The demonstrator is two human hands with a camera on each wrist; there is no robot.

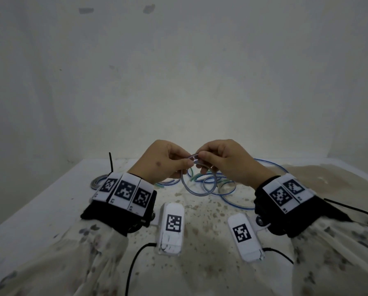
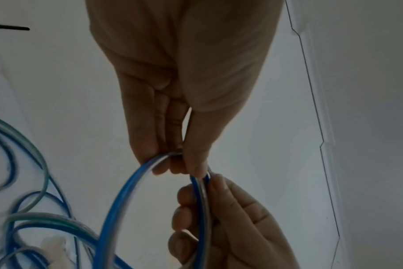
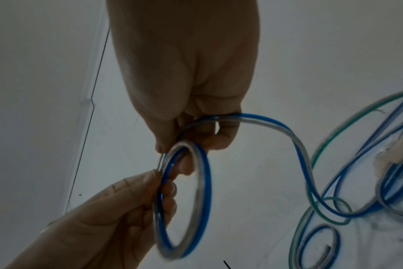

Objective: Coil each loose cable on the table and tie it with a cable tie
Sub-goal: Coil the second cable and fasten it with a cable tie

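Step in hand: winding, by my read. One small loop is formed and the long slack waits to be gathered in.
Left hand (image 1: 165, 160): thumb and fingertips pinched on the top of the loop, holding it above the table (image 1: 50, 201).
Right hand (image 1: 225, 159): clamped on the same cable, thumb and fingers nipping it right beside the left hand's grip; the fingertips of the two hands almost touch.
Blue-striped clear cable (image 3: 184, 200): the loop hangs down from both grips, its plane roughly upright, its opening facing the wearer in the head view.
Free run: it leaves the right hand's side, swings out to the right and drops to the loose cables (image 1: 221, 184) on the table beyond the hands.
Key relation: the slack lies on the right hand's side, so that hand looks nearer to feed the next turn while the left keeps the coil.
Cable ties: a black cable tie (image 1: 110, 162) stands up behind the left wrist; another black tie (image 1: 353, 209) lies by the right wrist, both untouched.
Finished coil (image 1: 96, 182): a grey bundle rests far left on the table.
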